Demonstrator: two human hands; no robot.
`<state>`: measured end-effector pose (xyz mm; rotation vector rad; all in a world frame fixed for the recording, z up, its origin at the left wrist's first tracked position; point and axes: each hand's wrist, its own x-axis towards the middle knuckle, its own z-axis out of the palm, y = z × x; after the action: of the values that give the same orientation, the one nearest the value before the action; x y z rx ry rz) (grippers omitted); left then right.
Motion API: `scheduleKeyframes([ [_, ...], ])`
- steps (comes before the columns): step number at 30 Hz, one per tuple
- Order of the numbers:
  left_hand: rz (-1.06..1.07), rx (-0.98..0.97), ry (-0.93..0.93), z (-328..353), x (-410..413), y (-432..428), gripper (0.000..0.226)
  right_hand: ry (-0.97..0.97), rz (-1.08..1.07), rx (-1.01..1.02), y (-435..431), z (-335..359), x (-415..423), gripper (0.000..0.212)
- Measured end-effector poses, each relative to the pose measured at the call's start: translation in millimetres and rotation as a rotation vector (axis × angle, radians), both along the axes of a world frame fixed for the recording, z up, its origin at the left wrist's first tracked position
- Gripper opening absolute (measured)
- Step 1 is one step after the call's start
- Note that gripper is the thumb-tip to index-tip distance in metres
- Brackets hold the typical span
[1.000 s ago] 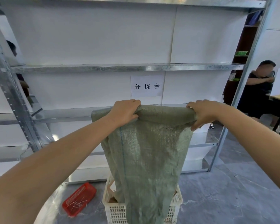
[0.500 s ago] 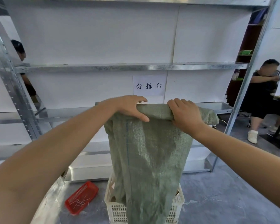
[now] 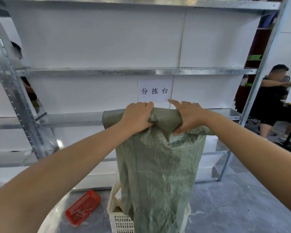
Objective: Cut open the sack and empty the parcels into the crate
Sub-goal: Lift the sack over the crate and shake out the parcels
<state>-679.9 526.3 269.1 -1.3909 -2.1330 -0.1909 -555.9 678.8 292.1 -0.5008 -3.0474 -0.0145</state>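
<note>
A green woven sack (image 3: 158, 165) hangs limp and upside down, its lower end draped into a white plastic crate (image 3: 120, 221) on the floor. My left hand (image 3: 136, 116) grips the bunched top edge of the sack left of centre. My right hand (image 3: 187, 116) holds the same edge just to the right, thumb under the fold and forefinger sticking out straight. The two hands are close together. The sack hides most of the crate's inside; a brownish parcel edge (image 3: 118, 209) shows at its left wall.
A red plastic tray (image 3: 83, 206) lies on the grey floor left of the crate. Metal shelving (image 3: 124, 71) with white back panels and a paper sign (image 3: 154, 90) stands right behind. A person sits at a table at the far right (image 3: 274, 98); another person is partly visible at the left (image 3: 17, 51).
My right hand has slid left along the sack's top edge, from the far corner to close beside my left hand. The left hand has re-gripped, and the sack's top is now bunched between them.
</note>
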Motion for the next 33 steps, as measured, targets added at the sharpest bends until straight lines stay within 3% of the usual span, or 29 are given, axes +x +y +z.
scheduleKeyframes([
  [3,0.067,-0.09,0.032,0,0,-2,0.056,0.044,0.034,-0.066,2,-6,-6,0.061],
  [5,0.089,-0.256,-0.179,10,2,-5,0.073,0.151,0.018,0.05,-2,-18,-7,0.042],
  [8,0.032,-0.438,-0.614,35,1,-8,0.083,0.447,0.11,0.327,-2,-41,-7,0.039],
  [11,0.063,-0.587,-0.729,45,-3,-6,0.077,0.735,0.191,0.449,4,-58,0,0.039],
  [13,0.037,-0.552,-0.772,36,-4,-2,0.066,0.808,0.168,0.482,6,-64,3,0.037],
  [16,0.008,-0.355,-0.611,15,-5,8,0.049,0.725,0.102,0.494,3,-62,7,0.049],
  [20,0.016,-0.134,-0.296,-2,-6,8,0.024,0.28,-0.004,0.214,0,-39,13,0.104],
  [24,-0.062,-0.045,-0.088,-12,-5,2,0.024,-0.022,-0.005,0.023,8,-6,13,0.115],
  [26,-0.092,-0.021,0.005,-15,-4,-1,0.033,-0.099,-0.013,-0.122,12,-1,9,0.109],
  [29,-0.074,-0.045,0.062,-19,-8,-4,0.038,-0.082,0.003,-0.117,6,-11,2,0.064],
  [31,-0.059,-0.119,-0.041,-19,-11,-6,0.052,0.015,0.011,0.014,1,-23,0,0.048],
  [33,-0.078,-0.276,-0.212,-17,-15,-7,0.081,0.12,0.018,0.128,-3,-34,0,0.043],
])
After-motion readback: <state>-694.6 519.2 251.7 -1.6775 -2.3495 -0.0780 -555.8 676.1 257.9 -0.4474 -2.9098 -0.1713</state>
